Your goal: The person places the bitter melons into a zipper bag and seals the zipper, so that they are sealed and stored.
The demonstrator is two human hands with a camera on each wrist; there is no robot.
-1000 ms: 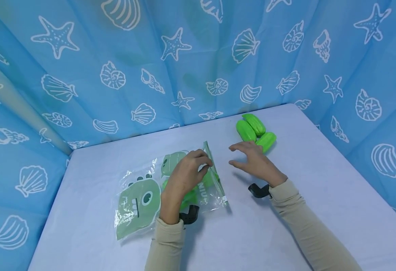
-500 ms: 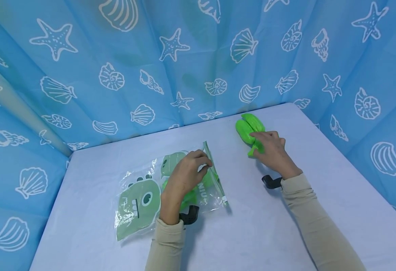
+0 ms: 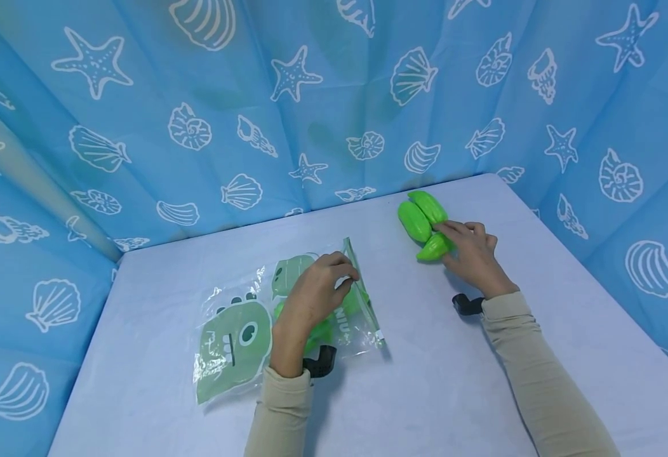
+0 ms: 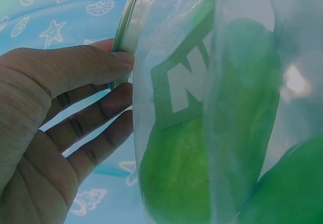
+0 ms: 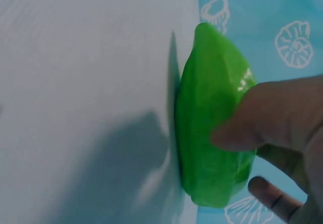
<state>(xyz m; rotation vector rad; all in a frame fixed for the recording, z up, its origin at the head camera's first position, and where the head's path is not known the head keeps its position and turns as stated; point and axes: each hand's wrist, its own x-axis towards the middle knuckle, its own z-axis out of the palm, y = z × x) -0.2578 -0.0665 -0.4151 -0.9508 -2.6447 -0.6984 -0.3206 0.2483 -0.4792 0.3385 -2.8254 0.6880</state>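
On the left of the table lies a clear zip bag [image 3: 233,343] printed with green cartoon monsters, with bright green pieces inside. My left hand [image 3: 321,289] pinches its zip edge [image 4: 123,35] between thumb and fingers; the left wrist view shows the green pieces [image 4: 174,173] through the film. To the right, three ridged, glossy green toy vegetables sit close together. My right hand [image 3: 474,259] grips the nearest, a tapered green toy vegetable [image 3: 434,247], its thumb [image 5: 247,123] across the side. The other two toy vegetables [image 3: 414,221] lie just behind it.
A white cloth covers the table [image 3: 414,387]. Blue curtain [image 3: 334,95] with white shells and starfish hangs along the back and sides. A black wrist mount [image 3: 321,362] is on the left wrist and another mount [image 3: 467,304] on the right.
My right hand has moved right from beside the bag to the near toy vegetable and gripped it; that vegetable has turned, its pointed end now leftward. The left hand holds the bag as before.
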